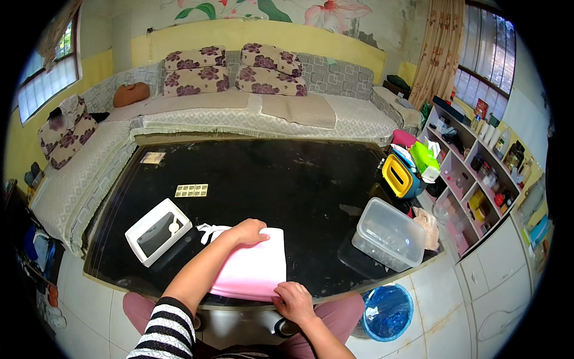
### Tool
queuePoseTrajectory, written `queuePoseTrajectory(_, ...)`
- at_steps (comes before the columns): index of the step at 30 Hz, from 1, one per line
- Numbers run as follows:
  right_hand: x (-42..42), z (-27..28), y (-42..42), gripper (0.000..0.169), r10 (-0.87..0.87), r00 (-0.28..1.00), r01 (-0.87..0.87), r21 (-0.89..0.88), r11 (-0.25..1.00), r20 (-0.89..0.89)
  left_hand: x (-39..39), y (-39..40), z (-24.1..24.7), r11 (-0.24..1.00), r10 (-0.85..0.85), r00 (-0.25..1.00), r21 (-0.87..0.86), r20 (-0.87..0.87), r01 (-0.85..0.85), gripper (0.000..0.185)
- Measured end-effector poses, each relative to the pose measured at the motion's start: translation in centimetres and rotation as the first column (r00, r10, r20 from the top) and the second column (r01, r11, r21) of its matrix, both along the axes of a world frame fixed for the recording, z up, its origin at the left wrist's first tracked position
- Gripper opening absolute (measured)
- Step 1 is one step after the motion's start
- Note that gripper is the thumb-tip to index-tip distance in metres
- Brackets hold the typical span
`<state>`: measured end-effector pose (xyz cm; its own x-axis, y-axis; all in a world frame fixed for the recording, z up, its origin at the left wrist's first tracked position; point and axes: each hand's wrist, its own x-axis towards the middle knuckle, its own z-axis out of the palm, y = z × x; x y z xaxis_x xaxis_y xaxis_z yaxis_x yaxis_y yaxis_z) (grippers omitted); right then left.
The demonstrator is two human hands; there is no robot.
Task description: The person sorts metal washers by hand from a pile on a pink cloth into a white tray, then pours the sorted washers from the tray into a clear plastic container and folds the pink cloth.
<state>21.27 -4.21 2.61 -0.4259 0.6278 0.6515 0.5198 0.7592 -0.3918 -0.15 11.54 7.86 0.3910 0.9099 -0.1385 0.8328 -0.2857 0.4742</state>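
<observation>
A folded pink-and-white cloth item point(253, 269), probably a garment, lies on the black tabletop point(269, 179) right before me. White ties point(208, 232) stick out from its far left corner. My left hand point(251, 232) rests on top along its far edge, fingers pointing right. At the near right corner, my right hand point(295, 301) has its fingertips and thumb around the layered edge. To the left of the cloth sits a white open box point(152, 256) with a dark panel and a small round pale piece inside.
A lidded clear plastic container point(390, 231) stands on the right, with a blue-and-yellow tissue box point(397, 176) behind it. A card sheet point(191, 190) lies farther back. Below the table's right edge is a blue-lined bin point(388, 314). A sofa point(358, 116) borders the far side.
</observation>
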Motion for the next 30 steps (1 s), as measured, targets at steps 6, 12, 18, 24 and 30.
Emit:
queuePoseTrajectory(6, 0.4, -1.0, -0.4, 0.024, -0.102, 0.978, 0.086, -0.092, 0.992, -0.184, 1.3, 0.1, 3.2, 0.994, 0.046, 0.962, -0.107, 0.269, -0.017, 0.035)
queuePoseTrajectory(12, 1.3, -1.5, -0.6, 0.023, -0.211, 0.975, 0.193, -0.2, 0.961, -0.07, 3.8, -0.3, -1.9, 0.978, 0.053, 0.963, 0.181, 0.263, -0.103, 0.042)
queuePoseTrajectory(18, 2.0, 0.2, -1.1, 0.038, -0.241, 0.969, 0.222, -0.247, 0.943, -0.049, -0.8, -4.8, -1.4, 0.777, 0.108, 0.928, 0.552, 0.357, -0.303, 0.034)
queuePoseTrajectory(24, 1.2, 0.0, 0.0, 0.044, -0.175, 0.984, 0.174, -0.219, 0.96, 0.015, -4.2, -13.5, -0.7, 0.841, 0.539, 0.842, 0.066, -0.027, -0.537, 0.053)
queuePoseTrajectory(30, 1.2, -1.1, -0.1, 0.044, -0.159, 0.984, 0.171, -0.195, 0.966, 0.075, -5.0, -16.0, -1.4, 0.806, 0.481, 0.689, 0.035, 0.543, -0.59, 0.044)
